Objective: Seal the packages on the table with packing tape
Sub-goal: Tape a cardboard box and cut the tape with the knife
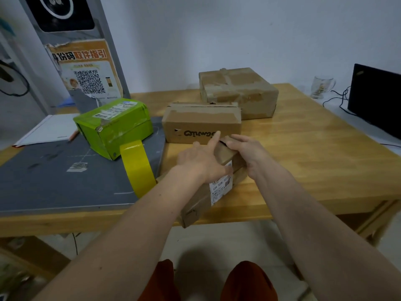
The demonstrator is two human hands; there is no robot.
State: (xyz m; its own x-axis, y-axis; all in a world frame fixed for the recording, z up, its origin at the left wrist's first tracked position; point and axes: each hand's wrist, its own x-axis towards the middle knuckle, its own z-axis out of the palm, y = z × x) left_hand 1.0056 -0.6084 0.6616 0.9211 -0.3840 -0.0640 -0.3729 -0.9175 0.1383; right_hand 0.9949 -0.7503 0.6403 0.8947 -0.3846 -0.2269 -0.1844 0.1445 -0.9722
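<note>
Pressing the near package (217,187) at six o'clock: my left hand (199,161) lies flat, forefinger out; my right hand (245,151) cups its far end. I'd hold the flaps tight before reaching for the yellow tape roll (136,164) at nine.

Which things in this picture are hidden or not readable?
- Head view: top of the brown package is covered by the left hand and right hand.
- Its white label: print too small.
- Yellow tape roll: lower edge hidden behind the left forearm.
- Black monitor: cut off at the right edge.
</note>
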